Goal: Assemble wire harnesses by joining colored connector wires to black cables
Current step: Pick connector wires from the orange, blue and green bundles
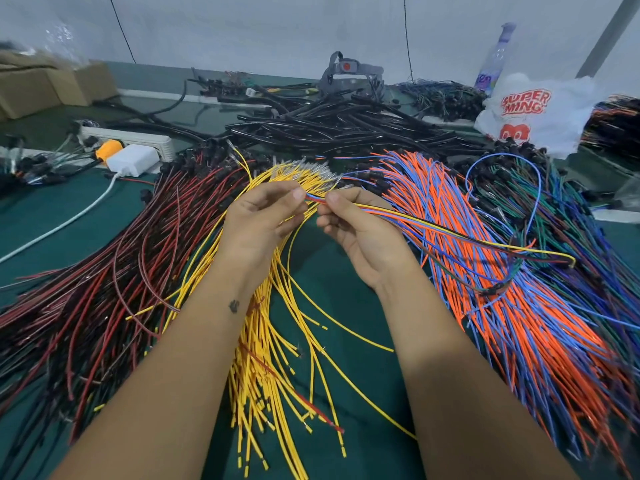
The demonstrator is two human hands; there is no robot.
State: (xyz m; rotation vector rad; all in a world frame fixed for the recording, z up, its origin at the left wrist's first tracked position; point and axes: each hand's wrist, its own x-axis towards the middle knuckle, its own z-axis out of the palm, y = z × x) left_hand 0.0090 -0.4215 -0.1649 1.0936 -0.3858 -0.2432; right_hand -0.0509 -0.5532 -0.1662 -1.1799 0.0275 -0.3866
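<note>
Both hands meet above the middle of the green table [329,289], and between them runs a small bundle of coloured wires [415,221] in yellow, blue, orange and red. The left hand [263,216] pinches the bundle's near end between thumb and forefinger, fingers closed tightly on it; the right hand [356,230] is closed on the same bundle just beside it, thumb pressed on top, so the two grips almost touch. From the right hand the bundle trails off to the right, arcing over the orange and blue wires [502,306] and ending in a bend near the table's right side. Directly under the hands lies the fan of yellow wires [273,358], with metal terminals at its far ends just beyond the fingertips. To the left spreads a heap of red and dark wires [86,306]; at the far right lie green and blue wires [571,216]. The black cables [339,129] are piled behind, well apart from the hands. A white plastic bag [540,112] at the back right reads "SUPER MING" in red letters. A bottle [495,60] behind it carries a label too blurred to read. A white power strip [128,140] and cardboard boxes [45,88] sit at the back left.
</note>
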